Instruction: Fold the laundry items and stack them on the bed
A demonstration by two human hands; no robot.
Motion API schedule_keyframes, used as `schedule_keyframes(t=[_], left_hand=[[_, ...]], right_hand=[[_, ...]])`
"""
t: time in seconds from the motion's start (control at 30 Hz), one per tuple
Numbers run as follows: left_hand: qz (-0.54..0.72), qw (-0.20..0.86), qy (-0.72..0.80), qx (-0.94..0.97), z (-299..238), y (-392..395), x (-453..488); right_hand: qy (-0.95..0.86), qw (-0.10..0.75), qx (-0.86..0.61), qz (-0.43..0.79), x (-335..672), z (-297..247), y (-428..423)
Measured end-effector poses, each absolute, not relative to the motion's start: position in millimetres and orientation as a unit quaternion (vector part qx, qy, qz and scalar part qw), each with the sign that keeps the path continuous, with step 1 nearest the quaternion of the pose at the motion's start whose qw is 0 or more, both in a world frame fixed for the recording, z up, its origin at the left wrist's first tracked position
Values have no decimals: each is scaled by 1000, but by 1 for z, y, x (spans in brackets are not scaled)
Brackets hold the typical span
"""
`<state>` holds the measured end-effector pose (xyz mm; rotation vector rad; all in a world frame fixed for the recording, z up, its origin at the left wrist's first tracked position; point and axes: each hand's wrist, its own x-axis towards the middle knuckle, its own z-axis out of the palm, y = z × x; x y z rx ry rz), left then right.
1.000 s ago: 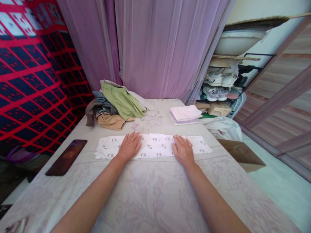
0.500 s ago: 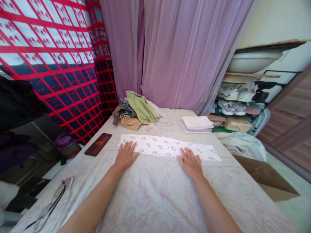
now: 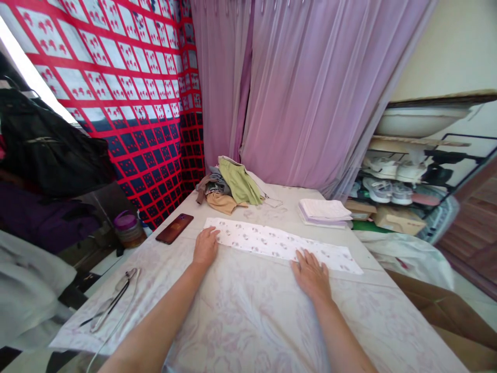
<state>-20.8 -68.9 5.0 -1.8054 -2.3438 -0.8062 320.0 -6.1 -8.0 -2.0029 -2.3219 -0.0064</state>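
Note:
A long white cloth [image 3: 267,242] with a small grey-and-pink print lies as a folded strip across the table. My left hand [image 3: 205,246] is at the strip's left end, its fingers bent and close together on the edge; the thumb is hard to make out. Near the right part, my right hand [image 3: 310,272] rests flat on the front edge, its fingers apart. Behind the strip's right half sits a stack of folded white and lilac cloths [image 3: 324,211], touched by neither hand.
A phone [image 3: 174,228] lies left of the cloth. Rumpled clothes [image 3: 240,181] are heaped at the back. Glasses and a cable [image 3: 116,298] lie at the near left of the table [image 3: 240,321]. Right of it stand a cardboard box [image 3: 438,305] and a shoe rack [image 3: 392,178].
My left hand has moved to the strip's left end, its fingers going from spread to bent together. My right hand stays on the cloth. The view has turned left.

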Motion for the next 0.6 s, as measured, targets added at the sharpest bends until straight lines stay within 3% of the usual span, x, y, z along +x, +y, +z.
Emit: schedule_keyframes(t=[0.17, 0.6], left_hand=[[-321, 19, -829, -457, 2, -65, -54], [-319, -38, -839, -439, 2, -60, -69]], right_hand=[[-755, 44, -654, -17, 321, -13, -4], [-764, 103, -636, 10, 347, -26, 18]])
